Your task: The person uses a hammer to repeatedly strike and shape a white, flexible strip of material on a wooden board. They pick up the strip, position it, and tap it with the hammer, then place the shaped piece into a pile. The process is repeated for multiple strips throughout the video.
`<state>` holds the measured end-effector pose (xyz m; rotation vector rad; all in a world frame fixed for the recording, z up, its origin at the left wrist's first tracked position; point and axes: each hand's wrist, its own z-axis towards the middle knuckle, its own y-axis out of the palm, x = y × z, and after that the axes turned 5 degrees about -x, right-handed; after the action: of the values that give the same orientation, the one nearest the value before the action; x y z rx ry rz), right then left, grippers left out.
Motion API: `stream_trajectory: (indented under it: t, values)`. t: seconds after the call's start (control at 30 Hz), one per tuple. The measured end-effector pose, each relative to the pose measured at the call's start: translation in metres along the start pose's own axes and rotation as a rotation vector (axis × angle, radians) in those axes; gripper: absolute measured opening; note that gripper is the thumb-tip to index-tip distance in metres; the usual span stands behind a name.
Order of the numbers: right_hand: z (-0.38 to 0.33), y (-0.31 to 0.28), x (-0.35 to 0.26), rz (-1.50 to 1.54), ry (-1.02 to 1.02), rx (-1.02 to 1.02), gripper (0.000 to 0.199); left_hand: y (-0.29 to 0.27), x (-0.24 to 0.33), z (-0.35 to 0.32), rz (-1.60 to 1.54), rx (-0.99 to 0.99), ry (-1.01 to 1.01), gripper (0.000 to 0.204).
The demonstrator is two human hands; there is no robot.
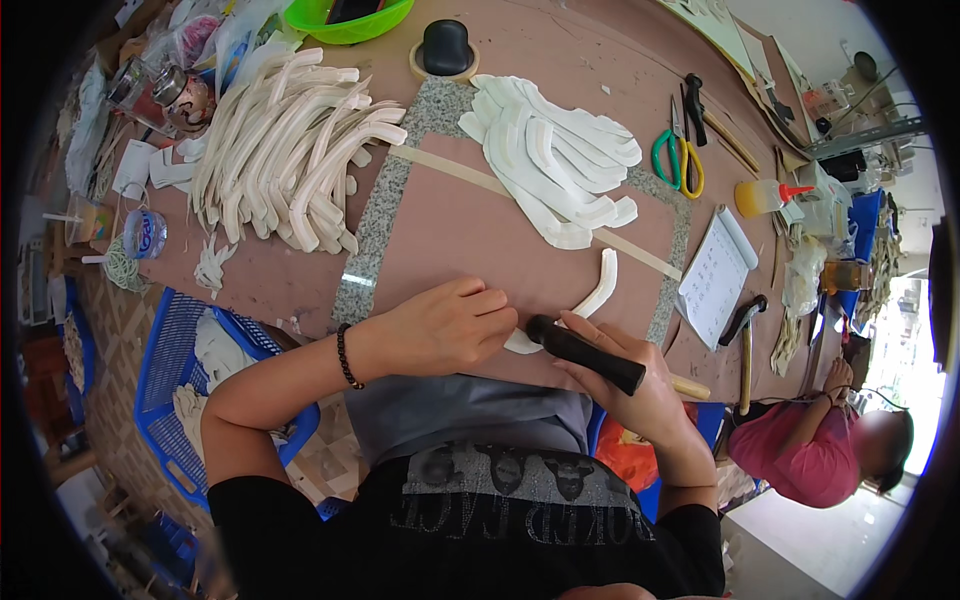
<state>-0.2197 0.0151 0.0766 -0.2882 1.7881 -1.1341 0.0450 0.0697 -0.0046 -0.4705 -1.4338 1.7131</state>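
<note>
My right hand [632,375] is wrapped round a hammer [585,352] with a thick black head; a bit of its pale wooden handle sticks out beyond the palm. Under the head lies a curved white strip [598,288], its far end bare on the brown board and its near end partly covered. My left hand [450,325] is closed at that near end, fingers curled and pressed together, the fingertips mostly hidden. Beyond my hands, a fanned pile of flat white strips [550,150] lies on the board. To its left is a larger heap of folded cream strips [285,160].
At the right lie scissors [680,155], a glue bottle [765,197], a notepad [715,280] and another hammer [743,325]. A black dome-shaped block [446,50] stands at the back beside a green basin [345,25]. A blue basket [175,400] is at lower left; another person [810,440] sits at right.
</note>
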Motion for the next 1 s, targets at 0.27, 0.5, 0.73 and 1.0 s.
stream_trajectory:
  t: [0.27, 0.5, 0.73, 1.0]
  values:
    - [0.009, 0.004, -0.004, 0.071, -0.003, -0.02, 0.055, 0.006, -0.002, -0.005, 0.005, 0.125, -0.043, 0.02]
    - [0.017, -0.002, -0.009, 0.13, 0.006, 0.041, 0.051, 0.006, 0.003, -0.009, -0.029, 0.146, -0.101, 0.02]
    - [0.024, -0.006, -0.014, 0.095, 0.046, -0.108, 0.048, 0.015, 0.054, -0.01, -0.015, 0.24, -0.321, 0.029]
    - [0.029, 0.002, -0.007, 0.138, -0.052, -0.065, 0.055, 0.027, 0.065, -0.01, -0.015, 0.304, -0.433, 0.032]
